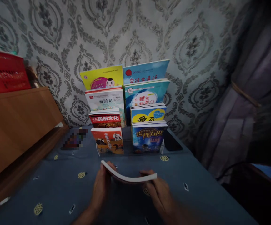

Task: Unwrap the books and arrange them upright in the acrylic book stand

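Clamping the thin book by both ends with left hand and right hand, bowed downward over the near edge of the table, perhaps risking a crease or slip from harder squeezing.

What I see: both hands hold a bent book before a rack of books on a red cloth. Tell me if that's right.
Wrong in one respect: the head view shows the cloth is blue, not red. The left hand and right hand do hold a bent book before the rack of books.
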A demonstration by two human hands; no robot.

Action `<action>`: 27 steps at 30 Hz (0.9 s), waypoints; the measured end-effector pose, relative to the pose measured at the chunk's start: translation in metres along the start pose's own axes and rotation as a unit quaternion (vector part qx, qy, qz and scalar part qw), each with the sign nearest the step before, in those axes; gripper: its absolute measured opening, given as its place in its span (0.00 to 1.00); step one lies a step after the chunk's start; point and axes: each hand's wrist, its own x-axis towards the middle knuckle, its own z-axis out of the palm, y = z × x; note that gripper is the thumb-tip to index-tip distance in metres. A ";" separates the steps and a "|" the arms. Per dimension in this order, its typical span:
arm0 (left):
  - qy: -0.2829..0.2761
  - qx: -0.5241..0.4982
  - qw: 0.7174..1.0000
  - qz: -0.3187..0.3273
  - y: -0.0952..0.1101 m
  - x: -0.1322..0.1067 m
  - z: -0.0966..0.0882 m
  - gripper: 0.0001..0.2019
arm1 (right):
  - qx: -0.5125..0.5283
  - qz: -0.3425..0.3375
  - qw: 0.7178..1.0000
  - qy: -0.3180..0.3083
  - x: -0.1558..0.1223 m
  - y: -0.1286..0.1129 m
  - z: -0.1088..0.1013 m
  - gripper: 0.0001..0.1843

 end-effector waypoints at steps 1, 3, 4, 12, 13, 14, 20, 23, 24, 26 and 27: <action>0.003 -0.008 1.000 0.002 0.003 0.001 0.002 0.33 | 0.002 -0.015 1.000 -0.017 0.005 -0.005 -0.003 0.19; 0.007 -0.024 1.000 0.004 0.009 0.004 0.004 0.32 | 0.006 -0.038 0.998 -0.045 0.014 -0.016 -0.008 0.16; 0.007 -0.030 1.000 0.004 0.011 0.005 0.005 0.32 | 0.009 -0.044 0.997 -0.056 0.017 -0.020 -0.009 0.15; 0.025 -0.032 0.999 0.004 0.019 0.015 -0.002 0.28 | 0.061 -0.036 0.989 -0.128 0.025 -0.024 -0.001 0.11; 0.029 -0.030 0.999 0.013 0.020 0.016 -0.003 0.28 | 0.063 -0.048 0.988 -0.134 0.026 -0.023 0.001 0.11; 0.033 -0.028 0.999 0.023 0.020 0.018 -0.005 0.27 | 0.064 -0.058 0.987 -0.136 0.027 -0.023 0.004 0.11; 0.061 -0.005 0.995 0.076 0.033 0.030 -0.013 0.28 | 0.065 -0.096 0.987 -0.112 0.045 -0.026 0.019 0.11; 0.069 -0.013 0.993 0.099 0.045 0.041 -0.013 0.28 | 0.066 -0.137 0.985 -0.086 0.062 -0.027 0.027 0.12; 0.071 -0.024 0.991 0.114 0.050 0.046 -0.012 0.28 | 0.068 -0.150 0.984 -0.075 0.069 -0.027 0.029 0.13; 0.076 -0.044 0.985 0.152 0.059 0.059 -0.010 0.29 | 0.073 -0.163 0.983 -0.051 0.085 -0.029 0.033 0.13; 0.081 -0.051 0.981 0.171 0.062 0.065 -0.010 0.29 | 0.075 -0.165 0.983 -0.036 0.093 -0.030 0.034 0.13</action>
